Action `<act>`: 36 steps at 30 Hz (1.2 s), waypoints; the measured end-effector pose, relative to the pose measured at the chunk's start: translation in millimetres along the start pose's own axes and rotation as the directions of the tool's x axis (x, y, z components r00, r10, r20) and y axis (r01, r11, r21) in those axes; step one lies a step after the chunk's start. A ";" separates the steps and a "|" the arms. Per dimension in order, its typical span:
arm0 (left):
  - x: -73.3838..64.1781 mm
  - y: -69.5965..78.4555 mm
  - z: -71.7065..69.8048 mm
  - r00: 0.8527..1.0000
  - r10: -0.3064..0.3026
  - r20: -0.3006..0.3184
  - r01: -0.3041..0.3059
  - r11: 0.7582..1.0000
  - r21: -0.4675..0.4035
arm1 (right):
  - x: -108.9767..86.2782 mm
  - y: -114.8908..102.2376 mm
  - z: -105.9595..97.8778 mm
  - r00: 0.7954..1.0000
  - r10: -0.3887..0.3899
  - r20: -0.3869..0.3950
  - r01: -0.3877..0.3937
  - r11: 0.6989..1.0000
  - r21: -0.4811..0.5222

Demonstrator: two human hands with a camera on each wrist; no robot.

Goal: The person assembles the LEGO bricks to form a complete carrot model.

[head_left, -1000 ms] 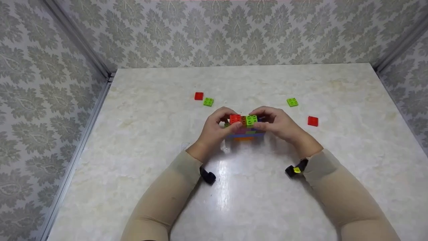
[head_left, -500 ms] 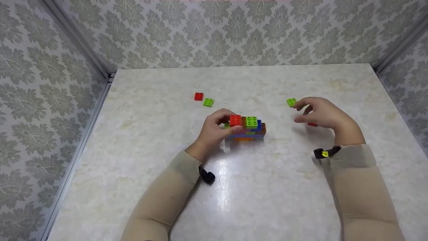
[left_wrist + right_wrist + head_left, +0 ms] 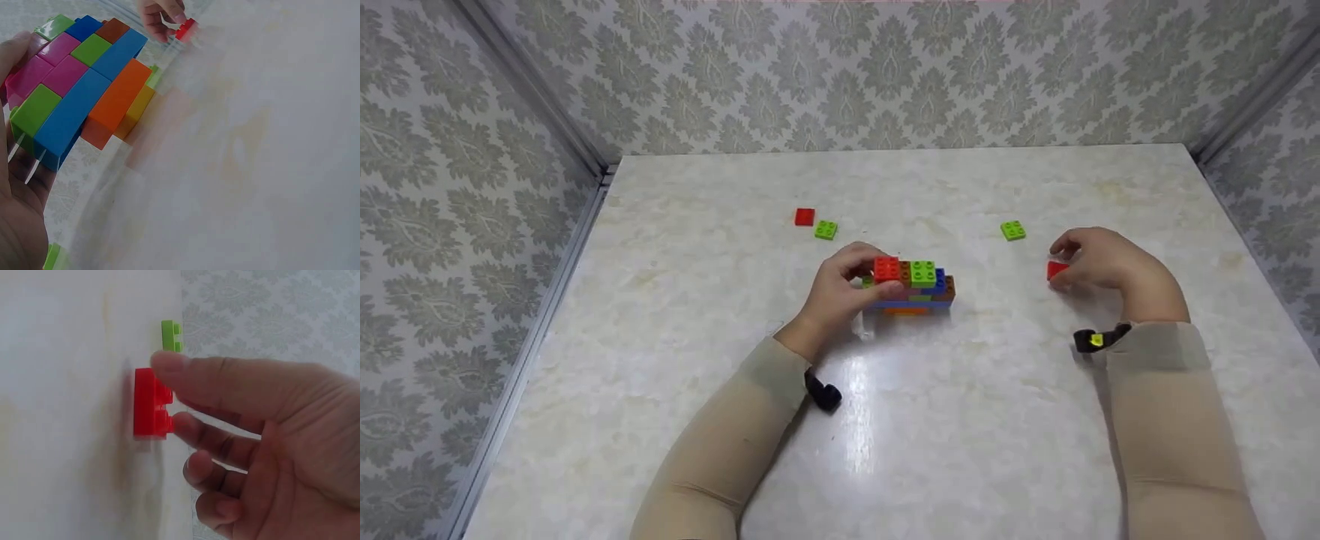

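My left hand [image 3: 844,289] grips the left end of a built block of toy building bricks [image 3: 919,292], thumb in front and fingers behind. Red and lime green bricks top it; pink, blue and brown ones show below, over an orange brick [image 3: 121,93] underneath. To the right, my right hand [image 3: 1110,262] is at a red toy brick [image 3: 144,405] that sits studs up on the table. The thumb overlaps one edge of that brick. In the head view the index fingertip stands a little apart beyond its far side; in the right wrist view the thumb hides that finger.
A lime green brick [image 3: 1013,230] lies behind and left of the right hand. Farther left, behind the built block, another red brick [image 3: 805,217] lies beside a second lime green brick [image 3: 826,230]. Patterned wall panels [image 3: 847,82] border the pale table [image 3: 697,225].
My right hand has let go of the built block, swung right past the lime green brick and come to the red brick. The left hand keeps its grip in place.
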State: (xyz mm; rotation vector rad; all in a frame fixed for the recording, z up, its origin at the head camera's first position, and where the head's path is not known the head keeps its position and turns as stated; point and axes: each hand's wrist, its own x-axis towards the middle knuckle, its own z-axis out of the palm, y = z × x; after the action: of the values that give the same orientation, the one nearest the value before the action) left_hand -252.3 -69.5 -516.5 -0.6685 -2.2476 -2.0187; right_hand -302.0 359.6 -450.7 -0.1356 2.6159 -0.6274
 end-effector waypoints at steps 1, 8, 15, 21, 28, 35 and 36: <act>-0.1 0.2 -0.2 1.000 0.000 -0.002 0.000 1.000 0.001 | 0.3 1.5 0.3 1.000 0.003 -0.001 -0.003 1.000 -0.009; 0.2 -0.8 -1.1 1.000 -0.012 -0.002 0.012 1.000 -0.001 | 1.9 0.5 3.4 0.999 0.032 -0.042 -0.033 0.999 -0.019; 0.3 -1.1 -1.3 1.000 -0.010 -0.004 0.010 1.000 0.003 | 5.3 -14.7 6.8 0.990 0.022 -0.139 -0.016 0.999 0.047; 0.5 -0.1 -1.6 1.000 -0.006 -0.003 0.006 1.000 0.003 | 9.8 -30.3 16.8 0.966 -0.037 -0.254 0.063 0.994 0.093; 0.5 -0.7 -1.5 1.000 -0.010 -0.005 0.011 1.000 0.019 | 10.1 -56.8 34.9 0.922 -0.119 -0.369 0.200 0.961 0.190; 0.5 -0.6 -2.1 1.000 -0.001 0.009 0.001 1.000 0.016 | 6.9 -78.6 50.5 0.888 -0.230 -0.399 0.352 0.898 0.264; 0.6 -0.8 -2.0 1.000 -0.001 0.010 0.001 1.000 0.016 | 6.3 -81.3 52.5 0.877 -0.257 -0.406 0.384 0.883 0.270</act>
State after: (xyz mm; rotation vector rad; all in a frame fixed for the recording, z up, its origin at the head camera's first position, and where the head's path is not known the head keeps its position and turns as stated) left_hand -253.6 -71.3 -516.7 -0.6771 -2.2679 -1.9997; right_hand -285.1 264.5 -458.4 -0.3937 2.7958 -1.3336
